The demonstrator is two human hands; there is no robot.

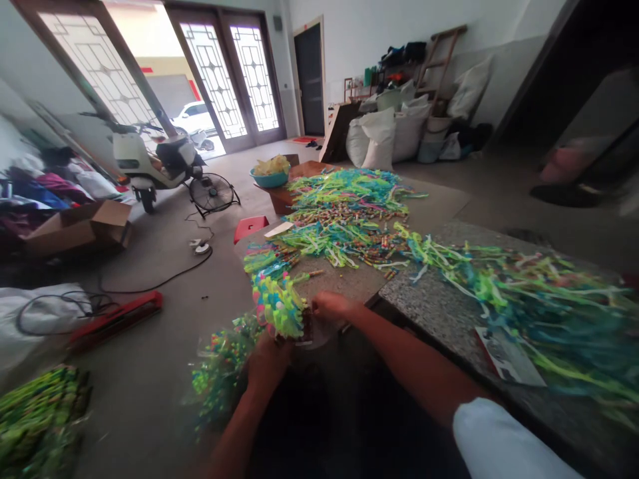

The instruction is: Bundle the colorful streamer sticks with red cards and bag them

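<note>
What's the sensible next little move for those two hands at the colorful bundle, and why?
Probably for the right hand to straighten the clear plastic while the left hand supports the colorful bundle. The plastic seems to jut loosely past the bundle's brown end, and the right hand is right beside it. Blur hides exactly what its fingertips pinch.

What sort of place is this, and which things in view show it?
Probably a garage-like room used as a small workshop: a scooter is parked inside, stuffed white sacks stand near the wall, and a heap of brightly coloured strands lies on the table.
</note>
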